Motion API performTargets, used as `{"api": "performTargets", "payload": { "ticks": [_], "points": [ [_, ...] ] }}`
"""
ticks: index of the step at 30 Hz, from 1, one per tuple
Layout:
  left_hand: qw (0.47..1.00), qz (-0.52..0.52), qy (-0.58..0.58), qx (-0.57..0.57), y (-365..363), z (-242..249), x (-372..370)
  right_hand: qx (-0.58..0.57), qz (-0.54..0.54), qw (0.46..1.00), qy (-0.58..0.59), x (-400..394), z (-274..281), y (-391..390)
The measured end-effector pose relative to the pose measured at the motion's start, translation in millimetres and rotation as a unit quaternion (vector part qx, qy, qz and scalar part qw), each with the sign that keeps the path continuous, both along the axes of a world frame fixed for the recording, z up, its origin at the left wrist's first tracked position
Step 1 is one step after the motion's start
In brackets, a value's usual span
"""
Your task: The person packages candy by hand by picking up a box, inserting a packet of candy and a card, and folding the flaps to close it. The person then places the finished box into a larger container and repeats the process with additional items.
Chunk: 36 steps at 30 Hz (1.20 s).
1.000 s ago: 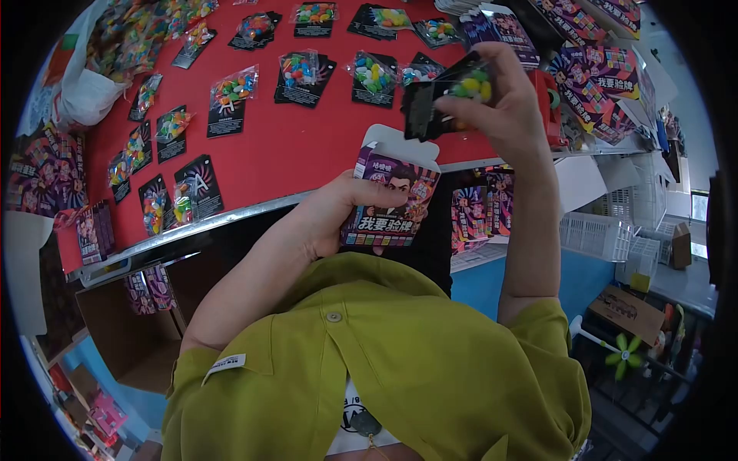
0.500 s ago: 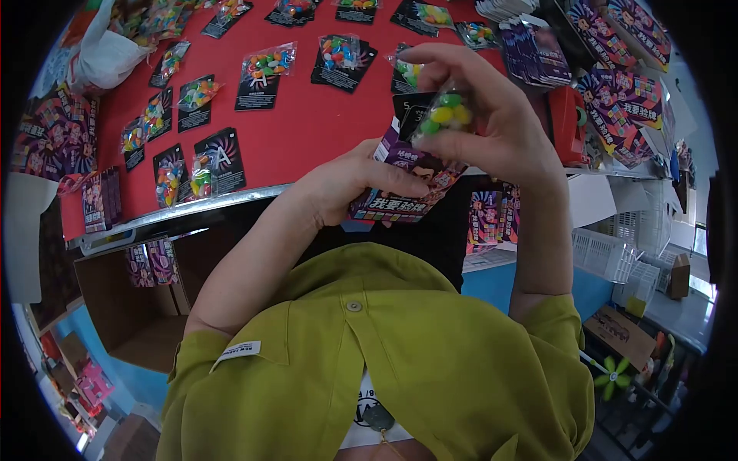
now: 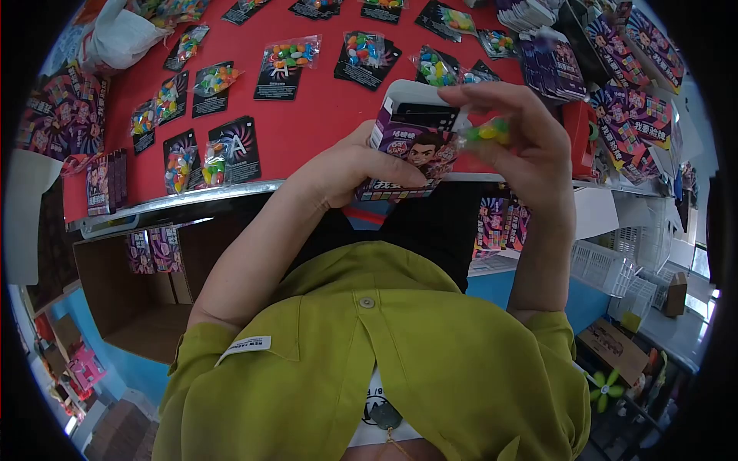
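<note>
My left hand (image 3: 360, 167) is wrapped round a small purple printed box (image 3: 421, 152), its thumb across the front face. The box's top flap stands open, and black cards (image 3: 424, 115) show inside the mouth. Between the thumb and fingers of my right hand (image 3: 534, 142) is a clear bag of colourful candies (image 3: 490, 132), mostly green and yellow ones in sight. This bag is just right of the box's upper edge, with my right fingertips right at the open flap.
Black cards with candy bags (image 3: 288, 65) lie in groups over the red table (image 3: 300, 131). Flat purple boxes (image 3: 555, 67) are stacked at the right, near a red tape dispenser (image 3: 580, 131). Below the table edge at left stands an open cardboard box (image 3: 138, 315).
The black cards now sit lower inside the box, and its flap shows raised. My right hand has moved right and slightly down with the candy bag, away from the box mouth.
</note>
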<state>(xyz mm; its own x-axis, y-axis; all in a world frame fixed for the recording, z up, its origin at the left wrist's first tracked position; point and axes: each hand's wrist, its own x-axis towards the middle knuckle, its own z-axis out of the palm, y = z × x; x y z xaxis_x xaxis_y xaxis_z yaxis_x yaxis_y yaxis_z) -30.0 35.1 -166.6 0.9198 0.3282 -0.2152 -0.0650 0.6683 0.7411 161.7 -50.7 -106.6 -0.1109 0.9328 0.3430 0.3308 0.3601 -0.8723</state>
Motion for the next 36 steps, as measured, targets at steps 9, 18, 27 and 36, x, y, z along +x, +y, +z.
{"api": "performTargets", "payload": {
  "ticks": [9,18,27,36],
  "points": [
    [1.000,-0.015,0.002,0.007,-5.3,-1.8,7.6,0.097,-0.211,0.973,-0.006,-40.8,-8.0,17.7],
    [0.992,-0.005,-0.043,0.121,12.4,-5.0,-3.2,0.058,-0.085,0.993,-0.064,-19.7,-31.2,8.4],
    [0.955,0.013,-0.057,0.291,22.8,-23.1,-5.8,0.066,-0.140,0.972,-0.174,-33.6,-66.0,4.0],
    [0.972,0.180,-0.062,0.142,0.0,-17.1,-5.3,0.060,-0.125,0.893,0.428,-58.3,-78.3,6.0]
  ]
}}
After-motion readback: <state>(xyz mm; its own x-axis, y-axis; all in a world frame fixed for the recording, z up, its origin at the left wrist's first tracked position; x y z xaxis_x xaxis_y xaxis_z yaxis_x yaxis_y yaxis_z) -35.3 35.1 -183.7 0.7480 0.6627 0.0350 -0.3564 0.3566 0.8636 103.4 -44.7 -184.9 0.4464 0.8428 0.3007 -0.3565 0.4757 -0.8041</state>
